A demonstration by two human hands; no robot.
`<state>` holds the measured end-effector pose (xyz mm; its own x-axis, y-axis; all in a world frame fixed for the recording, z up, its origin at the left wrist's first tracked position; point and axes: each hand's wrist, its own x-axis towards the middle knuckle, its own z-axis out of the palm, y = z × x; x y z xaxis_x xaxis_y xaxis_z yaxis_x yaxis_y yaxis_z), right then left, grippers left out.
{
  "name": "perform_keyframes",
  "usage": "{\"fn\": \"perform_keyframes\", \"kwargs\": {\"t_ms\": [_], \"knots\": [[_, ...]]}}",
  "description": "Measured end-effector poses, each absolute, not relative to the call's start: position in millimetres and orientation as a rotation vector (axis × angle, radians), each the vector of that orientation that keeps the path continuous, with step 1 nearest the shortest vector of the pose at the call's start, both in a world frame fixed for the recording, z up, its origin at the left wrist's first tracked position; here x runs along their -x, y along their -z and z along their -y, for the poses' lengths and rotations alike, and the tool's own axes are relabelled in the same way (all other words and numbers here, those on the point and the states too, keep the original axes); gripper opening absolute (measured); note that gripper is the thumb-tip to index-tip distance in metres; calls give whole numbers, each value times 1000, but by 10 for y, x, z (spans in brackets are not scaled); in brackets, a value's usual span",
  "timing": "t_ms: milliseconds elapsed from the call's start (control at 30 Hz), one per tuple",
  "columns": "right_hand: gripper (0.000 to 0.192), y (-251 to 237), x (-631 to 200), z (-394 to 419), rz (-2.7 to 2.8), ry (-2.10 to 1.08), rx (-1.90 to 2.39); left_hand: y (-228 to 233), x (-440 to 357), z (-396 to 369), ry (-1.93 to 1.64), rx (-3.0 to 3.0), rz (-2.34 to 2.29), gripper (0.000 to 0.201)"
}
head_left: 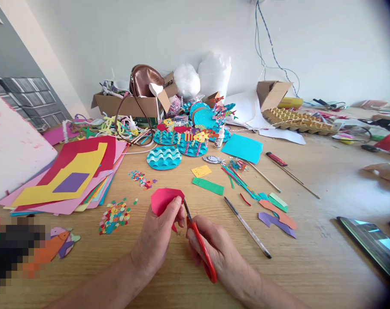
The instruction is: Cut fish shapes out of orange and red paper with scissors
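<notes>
The left hand [156,234] pinches a pink paper [163,200] piece between thumb and fingers, holding it just above the bench [311,214]. The right hand [219,253] has its grip closed through the handles of red scissors [199,244], whose blades point up and away to meet the paper's lower right edge, right beside the left fingers.

Just right of the scissors a pen [247,227] lies slantwise on the wood. Left of the left hand sits a heap of confetti [115,216], and further left a spread of coloured sheets [69,180] with a yellow one on top. Beyond the paper lie a green strip [208,186], a yellow scrap [201,171] and round blue wave discs [163,158], with a glue bottle [219,137] standing near them.

Far beyond the hands, a cardboard box [130,105] stands open; it holds a brown bag [145,79] whose strap loops out over the bench, plus some white things I cannot make out. To its right, well beyond the right hand, a second box [272,92] is tipped with its flaps open, its inside hidden from here. In front of that lies an egg tray [298,120], its cups bare as far as I can see. White stuffing bags [201,77] rest against the wall. A tablet [372,244] lies far right of the scissors.
</notes>
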<state>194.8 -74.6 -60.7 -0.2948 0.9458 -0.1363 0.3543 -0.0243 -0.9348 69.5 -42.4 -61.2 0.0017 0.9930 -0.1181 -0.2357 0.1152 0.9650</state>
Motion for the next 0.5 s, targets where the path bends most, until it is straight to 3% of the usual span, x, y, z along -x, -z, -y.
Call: {"fn": "perform_keyframes", "kwargs": {"t_ms": [267,500], "knots": [[28,545,-1989,728,1399,-1478,1289,587,-673,424,-1172,-971,-1095,18],[26,491,-2146,624,1118,-1556,1054,538,-623,425,-782,-1291,-1138,21]]}}
